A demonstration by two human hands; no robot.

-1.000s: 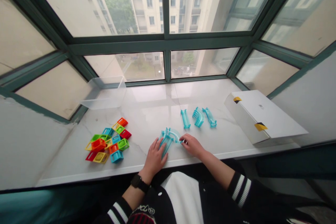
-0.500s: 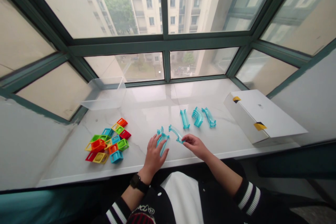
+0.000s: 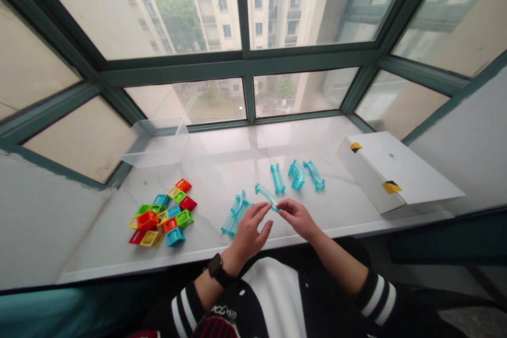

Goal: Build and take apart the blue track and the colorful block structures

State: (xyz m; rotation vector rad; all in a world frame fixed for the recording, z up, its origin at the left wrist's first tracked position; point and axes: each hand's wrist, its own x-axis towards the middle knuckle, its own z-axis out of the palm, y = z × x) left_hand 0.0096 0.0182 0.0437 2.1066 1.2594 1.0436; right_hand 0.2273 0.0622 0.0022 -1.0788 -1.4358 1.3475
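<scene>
My right hand (image 3: 300,217) pinches one end of a curved, translucent blue track piece (image 3: 264,191) just above the sill. Beside that same end are the fingertips of my left hand (image 3: 252,229), stretched forward with the thumb apart; whether they touch the piece is hard to tell. To the left of my left hand lie further blue track pieces (image 3: 233,216), partly covered by it. Beyond my hands rest a straight blue piece (image 3: 278,178), a ribbed curved one (image 3: 297,175) and a slightly bent one (image 3: 314,176).
Coloured hollow plastic blocks (image 3: 170,216) are heaped on the left of the marble-patterned sill (image 3: 222,156). A clear plastic bin (image 3: 156,140) stands at the back left. At the right is a white box (image 3: 400,171) with yellow-black tape. Windows close off the back.
My left hand has moved right, off the blue pieces at the left and over to the curved piece. My right hand keeps hold of that piece in nearly the same place.
</scene>
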